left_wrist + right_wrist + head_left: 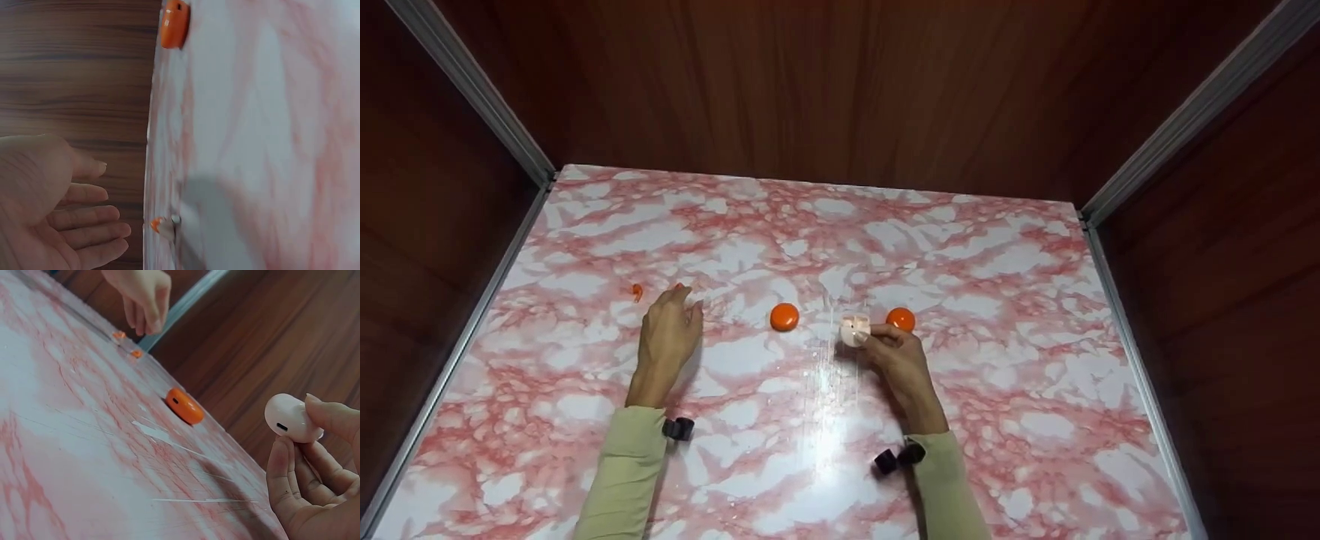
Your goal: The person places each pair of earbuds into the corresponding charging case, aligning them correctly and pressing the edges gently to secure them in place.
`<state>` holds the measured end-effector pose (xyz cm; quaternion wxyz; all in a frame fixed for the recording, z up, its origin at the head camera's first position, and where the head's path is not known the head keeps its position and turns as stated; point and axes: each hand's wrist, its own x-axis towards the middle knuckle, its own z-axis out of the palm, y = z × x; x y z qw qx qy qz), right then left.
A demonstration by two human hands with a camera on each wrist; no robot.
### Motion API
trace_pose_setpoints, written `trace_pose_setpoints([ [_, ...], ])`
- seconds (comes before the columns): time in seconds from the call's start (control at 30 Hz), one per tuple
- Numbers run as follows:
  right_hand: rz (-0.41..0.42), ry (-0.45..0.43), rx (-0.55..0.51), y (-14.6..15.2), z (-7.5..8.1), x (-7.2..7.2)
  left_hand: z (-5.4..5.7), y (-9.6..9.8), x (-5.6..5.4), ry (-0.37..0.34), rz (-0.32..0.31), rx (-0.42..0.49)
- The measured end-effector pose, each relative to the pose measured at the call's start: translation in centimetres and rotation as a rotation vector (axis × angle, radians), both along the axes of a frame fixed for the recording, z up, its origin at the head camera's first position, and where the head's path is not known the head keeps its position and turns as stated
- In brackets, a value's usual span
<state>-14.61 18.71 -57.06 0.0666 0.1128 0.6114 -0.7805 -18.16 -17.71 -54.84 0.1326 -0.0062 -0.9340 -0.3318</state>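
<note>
1. Right hand (898, 364) pinches the white case (289, 417) in its fingers (278, 469), above the table (742, 360).
2. Left hand (667, 334), fingers extended, empty, near orange earbuds (637, 292).
3. The case looks light, stiff, slick; its rounded sides likely suit pinching.

It looks like a little booth, like a big box: dark brown walls (840, 90) that look like wood stand at the back and both sides, grey metal strips (472, 79) run along the corners, and a pink and white table (750, 401) fills the inside
</note>
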Motion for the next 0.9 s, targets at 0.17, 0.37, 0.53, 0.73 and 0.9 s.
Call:
trace_pose_setpoints([
  [0.17, 0.012, 0.002, 0.008, 0.0, 0.0, 0.0, -0.8, -1.2, 0.3, 0.03, -0.051, -0.054],
  [0.37, 0.006, -0.017, 0.016, 0.1, -0.1, 0.0, -1.3, -2.2, 0.7, 0.013, -0.107, -0.132],
  [0.53, 0.006, -0.027, 0.022, 0.2, 0.0, 0.0, -1.6, -2.6, 0.9, 0.009, -0.144, -0.18],
  [0.73, 0.005, -0.038, -0.016, 0.4, 0.3, 0.2, -1.9, -2.8, 1.0, 0.028, -0.178, -0.24],
  [0.9, -0.003, -0.033, -0.011, 0.4, 0.4, 0.2, -1.9, -2.8, 0.9, 0.07, -0.169, -0.283],
])
